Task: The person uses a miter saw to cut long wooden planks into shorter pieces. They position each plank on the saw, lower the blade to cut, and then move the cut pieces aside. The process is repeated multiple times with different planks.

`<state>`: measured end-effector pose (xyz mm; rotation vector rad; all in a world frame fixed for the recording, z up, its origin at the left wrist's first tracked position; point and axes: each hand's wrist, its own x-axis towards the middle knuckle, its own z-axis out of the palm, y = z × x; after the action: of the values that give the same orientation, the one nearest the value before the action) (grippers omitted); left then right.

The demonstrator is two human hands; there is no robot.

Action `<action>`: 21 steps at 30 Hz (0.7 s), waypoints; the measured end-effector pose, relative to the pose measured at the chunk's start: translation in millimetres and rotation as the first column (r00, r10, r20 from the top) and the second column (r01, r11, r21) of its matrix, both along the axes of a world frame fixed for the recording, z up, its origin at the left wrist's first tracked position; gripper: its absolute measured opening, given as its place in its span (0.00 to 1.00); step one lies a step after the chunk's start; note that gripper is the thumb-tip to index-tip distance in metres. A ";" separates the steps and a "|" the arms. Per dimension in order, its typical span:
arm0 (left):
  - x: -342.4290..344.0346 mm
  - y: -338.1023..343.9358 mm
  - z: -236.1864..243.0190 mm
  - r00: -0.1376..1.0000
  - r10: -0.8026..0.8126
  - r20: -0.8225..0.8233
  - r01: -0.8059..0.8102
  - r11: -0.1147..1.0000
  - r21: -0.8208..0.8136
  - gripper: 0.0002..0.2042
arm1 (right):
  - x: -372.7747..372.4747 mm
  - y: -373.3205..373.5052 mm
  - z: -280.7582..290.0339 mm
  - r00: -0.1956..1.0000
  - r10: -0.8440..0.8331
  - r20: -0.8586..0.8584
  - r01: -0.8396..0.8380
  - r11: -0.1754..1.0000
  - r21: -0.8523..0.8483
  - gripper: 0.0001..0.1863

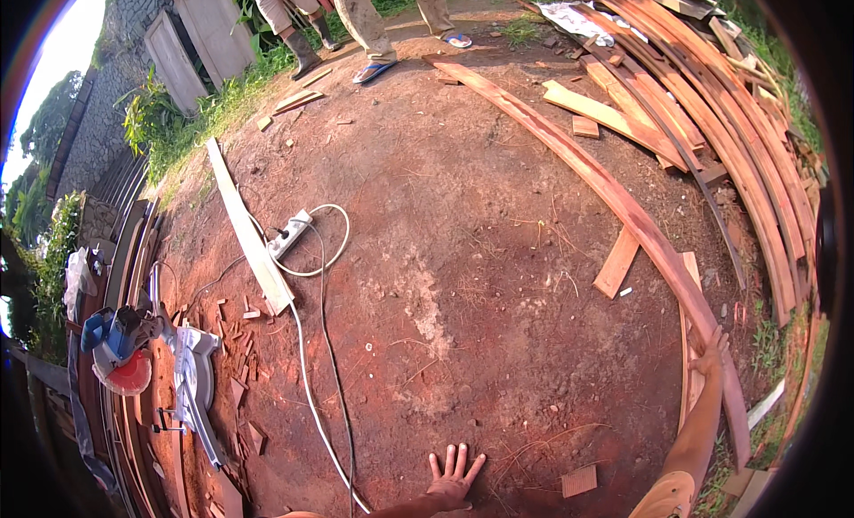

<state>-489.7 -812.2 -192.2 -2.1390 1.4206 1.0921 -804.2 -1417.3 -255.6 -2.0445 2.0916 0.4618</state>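
Note:
A long reddish wooden plank [583, 162] runs from the far middle down to the near right. Near its close end my right hand [710, 351] grips it, fingers wrapped over its edge. My left hand [455, 476] is at the lower middle over the reddish dirt, fingers spread, holding nothing. Whether it touches the ground I cannot tell. A small square wood offcut [579, 481] lies between the two hands. Beside the plank, a short board [617, 262] rests on the dirt, and a thin strip [690, 282] lies close to my right hand.
A blue mitre saw [124, 353] stands at the left among scraps. A white power strip [289, 236] and cables [305, 376] lie by a pale board [245, 224]. Stacked planks [712, 100] fill the right. Two people stand far off, one in sandals [374, 71], one in boots [302, 51].

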 end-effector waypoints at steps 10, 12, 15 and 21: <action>7.8 2.9 -6.0 0.984 0.084 -0.156 -0.064 0.989 0.134 0.64 | 30.1 52.5 55.2 0.997 0.053 0.051 -0.053 0.999 -0.009 0.54; 8.0 1.5 -4.8 0.987 0.060 -0.152 -0.038 0.989 0.144 0.64 | 44.3 88.0 86.2 0.993 0.110 0.038 -0.109 0.993 -0.042 0.52; 6.2 0.3 -6.2 0.992 0.027 -0.127 -0.008 0.989 0.145 0.66 | 57.2 138.1 122.0 0.990 0.088 0.106 -0.086 0.996 -0.025 0.52; 6.8 2.6 -8.3 0.992 0.026 -0.127 -0.013 0.995 0.104 0.68 | 89.7 251.8 120.1 0.950 0.108 0.293 -0.084 0.992 -0.093 0.54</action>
<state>-482.9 -809.6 -200.5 -2.0471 1.3691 1.3020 -714.5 -1165.6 -135.5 -2.1137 1.8659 0.0740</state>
